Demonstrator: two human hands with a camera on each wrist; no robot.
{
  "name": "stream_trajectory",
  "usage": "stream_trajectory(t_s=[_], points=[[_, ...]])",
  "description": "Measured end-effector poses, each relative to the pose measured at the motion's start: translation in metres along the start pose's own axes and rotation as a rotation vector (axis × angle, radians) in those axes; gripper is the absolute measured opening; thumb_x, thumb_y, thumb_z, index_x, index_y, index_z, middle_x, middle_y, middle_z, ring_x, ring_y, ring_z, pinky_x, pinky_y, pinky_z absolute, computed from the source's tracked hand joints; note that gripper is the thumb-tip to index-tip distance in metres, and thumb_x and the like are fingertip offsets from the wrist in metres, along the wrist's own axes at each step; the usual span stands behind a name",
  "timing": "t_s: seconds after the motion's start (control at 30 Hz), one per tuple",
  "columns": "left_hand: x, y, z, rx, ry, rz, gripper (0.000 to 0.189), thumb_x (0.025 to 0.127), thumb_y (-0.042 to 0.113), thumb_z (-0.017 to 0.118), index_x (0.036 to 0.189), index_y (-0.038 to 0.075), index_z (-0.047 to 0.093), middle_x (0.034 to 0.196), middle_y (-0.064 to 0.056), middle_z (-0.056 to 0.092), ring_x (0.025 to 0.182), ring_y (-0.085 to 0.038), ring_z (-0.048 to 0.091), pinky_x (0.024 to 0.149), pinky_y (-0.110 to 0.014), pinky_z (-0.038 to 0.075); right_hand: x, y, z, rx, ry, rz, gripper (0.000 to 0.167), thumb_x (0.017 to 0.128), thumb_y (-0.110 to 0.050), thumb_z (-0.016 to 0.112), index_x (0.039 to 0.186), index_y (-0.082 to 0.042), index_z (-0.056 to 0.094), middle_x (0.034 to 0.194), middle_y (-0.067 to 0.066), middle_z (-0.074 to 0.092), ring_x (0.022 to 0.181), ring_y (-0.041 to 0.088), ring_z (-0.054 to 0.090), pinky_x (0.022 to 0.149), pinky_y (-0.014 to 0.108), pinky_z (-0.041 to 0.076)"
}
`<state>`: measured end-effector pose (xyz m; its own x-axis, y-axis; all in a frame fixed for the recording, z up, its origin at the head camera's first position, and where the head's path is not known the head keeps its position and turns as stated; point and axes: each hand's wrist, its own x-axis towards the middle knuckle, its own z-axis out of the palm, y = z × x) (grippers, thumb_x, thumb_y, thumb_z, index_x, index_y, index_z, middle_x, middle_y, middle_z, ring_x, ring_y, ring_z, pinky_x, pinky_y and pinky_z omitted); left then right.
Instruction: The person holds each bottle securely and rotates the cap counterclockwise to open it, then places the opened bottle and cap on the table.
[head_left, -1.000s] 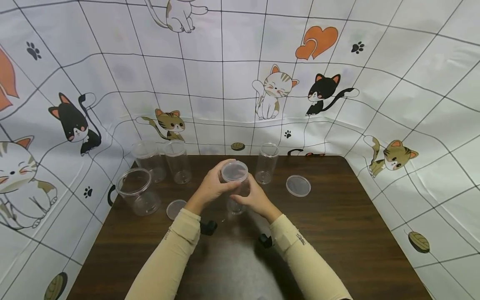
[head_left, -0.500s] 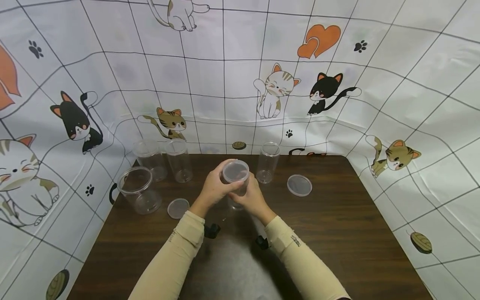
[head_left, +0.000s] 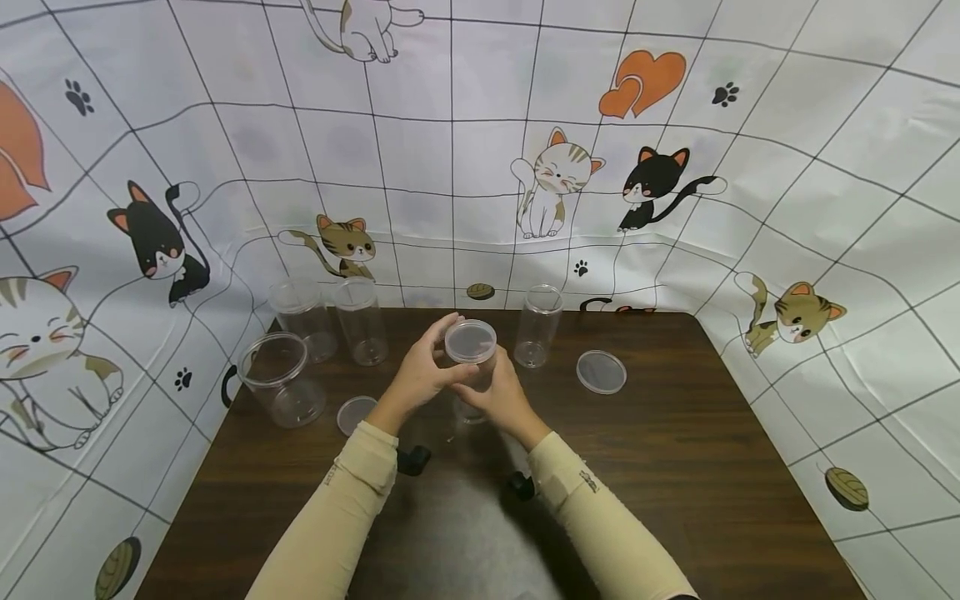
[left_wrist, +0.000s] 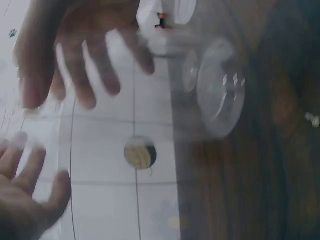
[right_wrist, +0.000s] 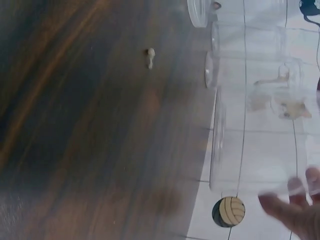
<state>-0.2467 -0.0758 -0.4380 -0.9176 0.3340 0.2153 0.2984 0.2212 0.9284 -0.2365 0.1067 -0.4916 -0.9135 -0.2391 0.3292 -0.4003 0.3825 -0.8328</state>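
Observation:
A clear plastic jar point(head_left: 470, 411) stands upright between my hands, with a translucent lid point(head_left: 471, 342) on its top. My left hand point(head_left: 422, 375) grips it from the left, thumb across the front just below the lid. From the right, my right hand point(head_left: 508, 397) holds its side, with the thumb a little lower. The left wrist view shows the jar's round base point(left_wrist: 222, 92) blurred, beside the spread left fingers point(left_wrist: 105, 75). Fingertips of the right hand point(right_wrist: 292, 212) are by the jar wall point(right_wrist: 260, 150) in the right wrist view. Contact under the jar is unclear.
Uncovered clear jars stand at the back left, including a wide jar point(head_left: 279, 387) and a tall jar point(head_left: 363, 325). Another tall jar point(head_left: 538, 329) is behind the right hand. One loose lid point(head_left: 602, 372) lies right, another lid point(head_left: 356, 414) left. A patterned curtain point(head_left: 480, 150) surrounds the brown table point(head_left: 675, 467).
Both hands stay around the lidded jar. Its base appears slightly higher than a second ago, and the right hand has shifted slightly inward. The other jars and loose lids remain in place.

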Motion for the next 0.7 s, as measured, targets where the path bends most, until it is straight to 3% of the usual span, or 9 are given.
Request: stream_trajectory(t_s=[0.2,0.37,0.53,0.7], points=[[0.0,-0.001,-0.026,-0.016,-0.115,0.049,0.086,0.088,0.024,0.083,0.158,0.014,0.035,0.159,-0.008,0.04,0.146,-0.028,0.034,0.114,-0.058,0.03,0.0,0.003,-0.012,0.104,-0.151,0.057,0.08,0.088,-0.019,0.082,0.149,-0.006,0.031,0.112,0.013,0.061,0.098,0.024,0.063,0.094,0.045,0.049],[0.002,-0.002,-0.03,-0.03,-0.165,0.022,0.075,0.091,0.028,0.079,0.156,0.018,0.042,0.156,-0.005,0.044,0.137,-0.034,0.045,0.111,-0.059,0.035,0.0,0.004,-0.018,0.078,-0.217,0.069,0.081,0.087,-0.023,0.082,0.15,-0.011,0.032,0.106,0.006,0.061,0.094,0.017,0.062,0.084,0.038,0.052],[0.003,-0.003,-0.022,-0.022,-0.102,0.017,0.067,0.089,0.025,0.081,0.149,0.018,0.051,0.145,-0.005,0.055,0.128,-0.033,0.054,0.107,-0.058,0.04,0.002,0.005,-0.015,0.072,-0.197,0.049,0.084,0.086,-0.023,0.083,0.15,-0.01,0.031,0.113,0.008,0.059,0.094,0.018,0.063,0.084,0.04,0.053],[0.003,0.0,-0.001,-0.036,0.056,0.008,0.068,0.085,0.021,0.085,0.143,0.012,0.051,0.14,-0.009,0.057,0.129,-0.028,0.05,0.11,-0.056,0.033,0.002,0.004,-0.005,0.048,-0.069,0.01,0.084,0.085,-0.019,0.084,0.149,-0.003,0.032,0.131,0.015,0.054,0.114,0.026,0.058,0.101,0.048,0.045]])
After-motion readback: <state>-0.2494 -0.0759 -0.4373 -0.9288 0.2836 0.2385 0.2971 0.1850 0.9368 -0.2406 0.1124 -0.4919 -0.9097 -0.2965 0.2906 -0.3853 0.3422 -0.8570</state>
